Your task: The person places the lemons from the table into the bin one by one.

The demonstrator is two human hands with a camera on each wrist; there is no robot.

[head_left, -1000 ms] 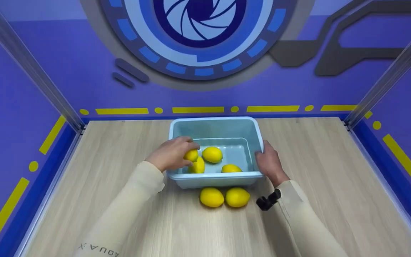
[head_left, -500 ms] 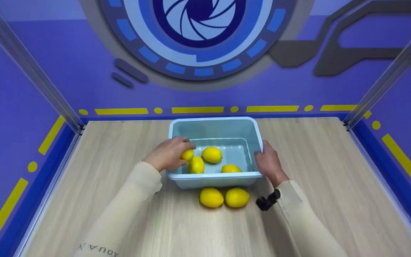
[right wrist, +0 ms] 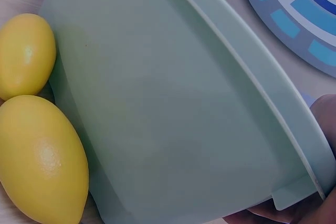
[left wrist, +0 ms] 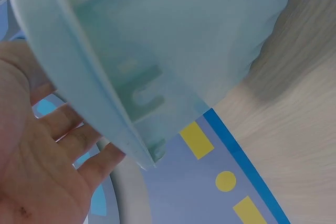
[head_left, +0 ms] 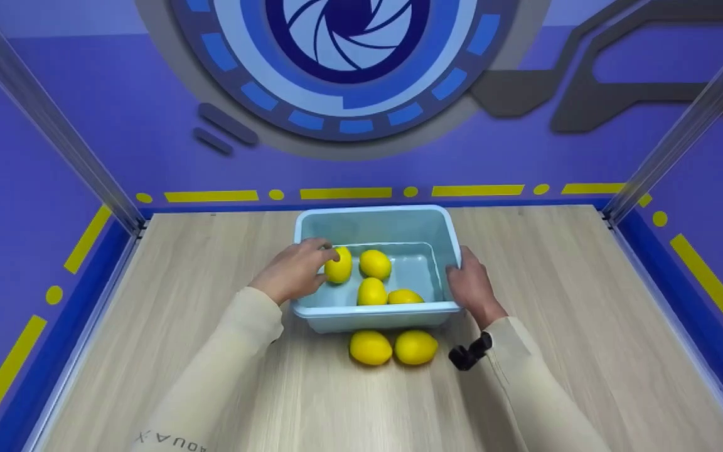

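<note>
A light blue plastic basin (head_left: 393, 226) holds several yellow lemons. My left hand (head_left: 292, 270) reaches over its left rim, thumb and fingers spread around the left side of one lemon (head_left: 338, 266) without closing on it. In the left wrist view, the fingers (left wrist: 100, 166) extend past the basin's rim. Inside, another lemon (head_left: 374, 264) lies to the right, one (head_left: 371, 292) sits nearer the front wall, and a partly hidden one (head_left: 405, 296) is beside it. My right hand (head_left: 476, 285) grips the right rim; in the right wrist view its fingers are mostly hidden behind the rim.
Two lemons, a left one (head_left: 371, 348) and a right one (head_left: 416, 347), lie side by side on the wooden table (head_left: 311, 402), just in front of the basin. A purple-blue printed wall (head_left: 261, 169) stands behind the basin, with side panels left and right.
My left hand has loosened from the lemon it held, which now rests in the basin's left part. Another lemon has rolled right along the front wall. The right hand keeps its place.
</note>
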